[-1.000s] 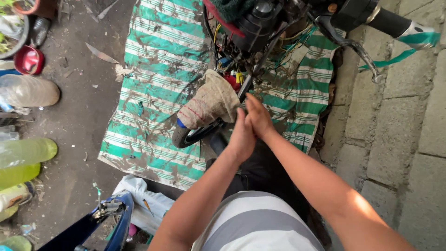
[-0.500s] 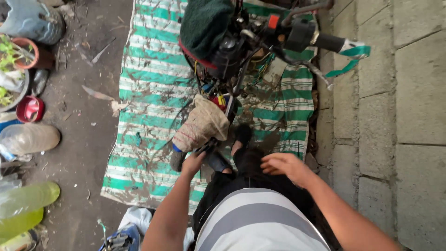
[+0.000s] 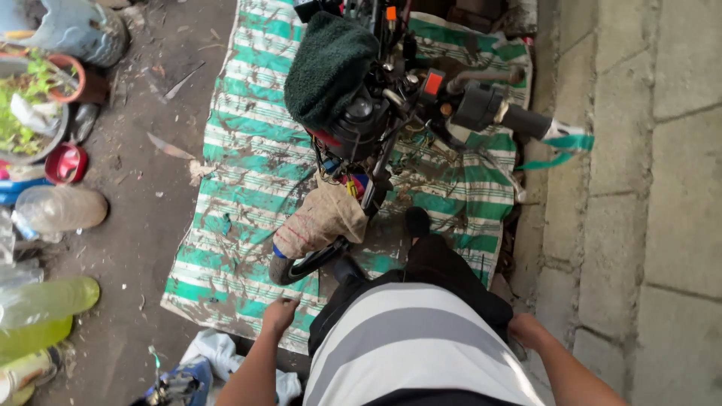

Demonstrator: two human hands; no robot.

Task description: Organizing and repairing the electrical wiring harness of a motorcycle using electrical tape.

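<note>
- Motorbike [image 3: 376, 113] stands on a green and white striped mat [image 3: 241, 173], seen from above, in the top middle of the view.
- Its front wheel [image 3: 301, 265] points down toward the person, and a tan cloth [image 3: 320, 222] is wrapped over the top of that wheel.
- A dark green fuzzy cloth [image 3: 327, 64] lies over the top of the bike.
- One black handlebar grip [image 3: 496, 113] sticks out to the right, with a green and white strip hanging off its end.
- The left hand [image 3: 280, 314] is low, near the bottom edge of the mat and just below the wheel. It holds nothing; its fingers are curled a little and it touches no part of the bike.
- The right hand [image 3: 524, 331] is down by the person's side, next to the dark trousers. It is partly hidden, so I cannot tell if it is open or closed.
- The person wears a grey and white striped shirt [image 3: 414, 346].
- The mat is muddy and lies on dark dirt ground.
- A grey block wall [image 3: 647, 188] runs along the right side.
- On the left are a clear plastic bottle [image 3: 56, 209], yellow-green bottles [image 3: 41, 308], a small red bowl [image 3: 66, 164] and a plant pot [image 3: 30, 113].
</note>
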